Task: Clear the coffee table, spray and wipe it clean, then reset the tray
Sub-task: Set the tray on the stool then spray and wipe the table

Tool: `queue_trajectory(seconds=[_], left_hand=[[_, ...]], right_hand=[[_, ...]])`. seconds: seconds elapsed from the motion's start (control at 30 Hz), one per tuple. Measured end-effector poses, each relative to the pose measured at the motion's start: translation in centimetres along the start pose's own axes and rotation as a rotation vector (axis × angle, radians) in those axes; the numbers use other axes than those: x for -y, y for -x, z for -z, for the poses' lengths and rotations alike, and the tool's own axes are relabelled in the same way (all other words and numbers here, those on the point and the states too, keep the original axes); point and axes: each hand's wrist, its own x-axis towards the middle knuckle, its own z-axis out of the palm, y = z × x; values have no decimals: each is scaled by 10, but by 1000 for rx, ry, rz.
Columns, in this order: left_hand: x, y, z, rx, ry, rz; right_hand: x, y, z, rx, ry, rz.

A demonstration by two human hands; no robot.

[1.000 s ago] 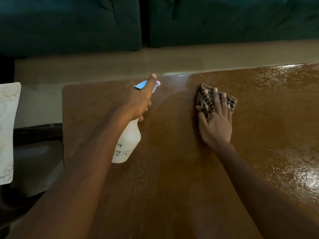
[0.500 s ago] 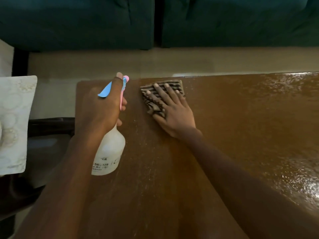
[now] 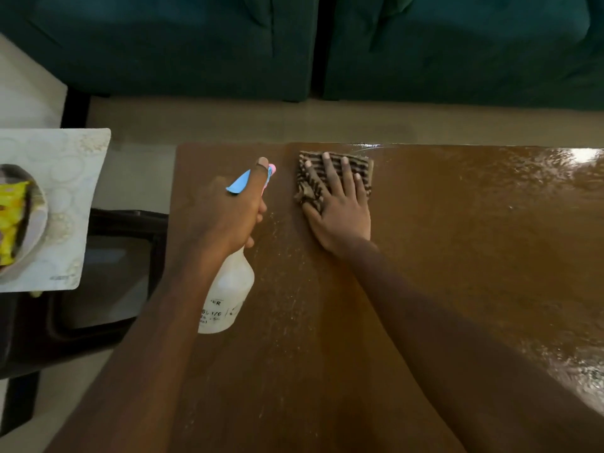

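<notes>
My left hand (image 3: 228,217) grips a white spray bottle (image 3: 228,292) with a blue and pink trigger head, held over the left part of the brown coffee table (image 3: 457,256). My right hand (image 3: 340,207) lies flat, fingers spread, pressing a striped brown cloth (image 3: 362,168) onto the table near its far edge. Fine spray droplets speckle the wood between my arms. The right side of the tabletop shines wet.
A pale patterned tray (image 3: 75,191) sits at the left, off the table, holding a bowl (image 3: 32,230) with a yellow packet (image 3: 11,220). A dark stool or side table (image 3: 108,289) stands beneath it. A teal sofa (image 3: 425,44) lies beyond a strip of pale floor.
My right hand slid the cloth leftward along the far edge, then back a little to the right. The view shifted left, bringing the tray into sight.
</notes>
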Motion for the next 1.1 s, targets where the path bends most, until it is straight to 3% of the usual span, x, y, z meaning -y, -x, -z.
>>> queue_trajectory(seconds=[0.1, 0.33, 0.87, 1.0, 1.1], left_hand=[[12, 12, 3, 4, -8, 18], [33, 19, 22, -14, 40, 11], [80, -18, 83, -17, 49, 51], [91, -18, 94, -84, 72, 13], [96, -17, 100, -143, 124, -1]], right_hand=[[2, 22, -10, 13, -29, 19], [6, 40, -11, -42, -179, -160], [59, -10, -8, -85, -132, -319], [107, -46, -17, -89, -88, -262], [154, -55, -33, -74, -40, -64]])
